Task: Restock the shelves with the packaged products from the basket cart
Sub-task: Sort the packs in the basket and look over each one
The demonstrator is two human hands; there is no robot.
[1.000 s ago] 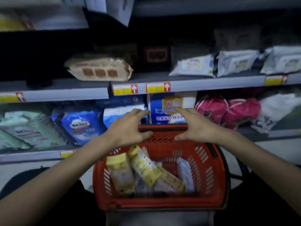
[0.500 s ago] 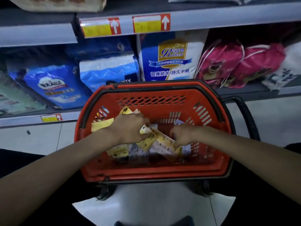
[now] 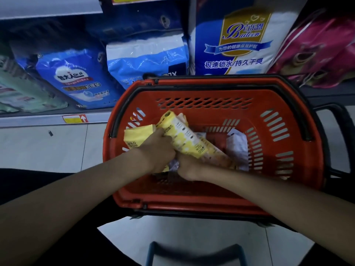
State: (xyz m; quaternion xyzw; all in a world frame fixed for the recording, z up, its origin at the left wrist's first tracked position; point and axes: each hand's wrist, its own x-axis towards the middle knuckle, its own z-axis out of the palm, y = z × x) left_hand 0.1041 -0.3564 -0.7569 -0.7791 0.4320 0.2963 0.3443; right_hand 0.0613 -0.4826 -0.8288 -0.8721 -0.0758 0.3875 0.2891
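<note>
Reaching into a red basket, two hands are shown at a long yellow pack.

The pack is clasped by the left hand at the basket's centre. The right hand is tucked beneath it with fingers hidden, so its hold cannot be told. A second yellow pack at 9 o'clock and a white packet at 3 o'clock overlap it and could be dragged out and dropped. At 12 o'clock the shelf is crowded with blue bags, and the basket's far wall must be cleared.
</note>
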